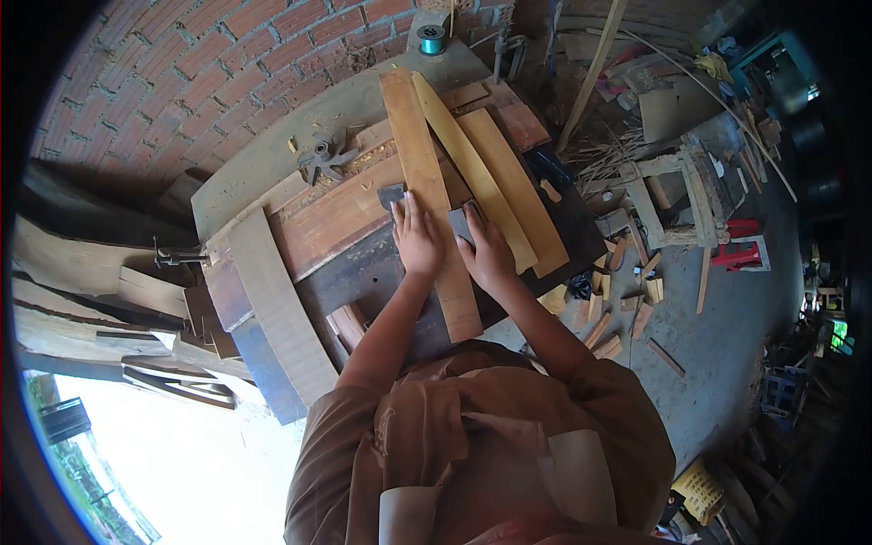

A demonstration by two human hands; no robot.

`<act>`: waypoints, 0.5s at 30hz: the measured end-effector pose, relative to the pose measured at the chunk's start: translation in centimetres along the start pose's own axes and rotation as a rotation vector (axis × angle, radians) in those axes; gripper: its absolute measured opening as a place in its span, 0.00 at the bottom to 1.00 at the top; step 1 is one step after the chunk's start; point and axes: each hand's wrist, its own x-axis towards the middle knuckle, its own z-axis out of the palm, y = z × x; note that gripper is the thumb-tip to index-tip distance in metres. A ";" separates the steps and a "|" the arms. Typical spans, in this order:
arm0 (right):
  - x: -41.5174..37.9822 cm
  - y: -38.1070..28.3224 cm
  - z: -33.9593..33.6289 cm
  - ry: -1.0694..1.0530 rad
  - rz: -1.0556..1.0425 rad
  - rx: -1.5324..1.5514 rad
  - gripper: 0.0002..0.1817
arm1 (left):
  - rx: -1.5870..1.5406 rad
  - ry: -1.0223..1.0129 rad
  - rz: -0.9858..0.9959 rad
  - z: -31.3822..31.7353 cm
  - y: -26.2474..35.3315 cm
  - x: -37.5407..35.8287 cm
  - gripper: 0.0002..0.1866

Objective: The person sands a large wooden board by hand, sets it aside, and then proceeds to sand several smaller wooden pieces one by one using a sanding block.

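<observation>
A long wooden board (420,136) lies lengthwise in front of me on the workbench, its near end close to my body. My left hand (419,243) rests flat on it with fingers stretched out, and the fingertips are beside a small dark grey block (391,194). My right hand (488,252) is closed around a grey block that looks like a sanding block (460,225), at the board's right edge. To the right lie a pale curved wooden strip (477,173) and a wider board (518,186).
A brick wall (209,91) stands behind the bench. On the bench are a metal star-shaped part (323,159), a teal spool (431,38) and a crosswise plank (277,300). A clamp (177,257) grips the left edge. Wood offcuts (627,304) and a wooden frame (677,200) lie right.
</observation>
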 end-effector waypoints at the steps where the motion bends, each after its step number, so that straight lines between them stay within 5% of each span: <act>1: -0.1 0.3 0.0 0.003 -0.017 0.031 0.33 | 0.001 0.002 0.003 -0.1 0.0 0.0 0.26; 11: -2.2 2.9 -0.2 0.042 0.050 0.394 0.26 | -0.234 0.006 -0.003 -4.2 0.1 -4.4 0.32; 13: -2.5 3.3 -0.4 0.037 0.088 0.431 0.24 | -0.321 -0.129 -0.228 -5.3 0.2 -6.5 0.32; 15: -2.7 3.6 -0.2 0.065 0.167 0.843 0.24 | -0.357 -0.194 -0.326 -5.6 -0.1 -8.3 0.33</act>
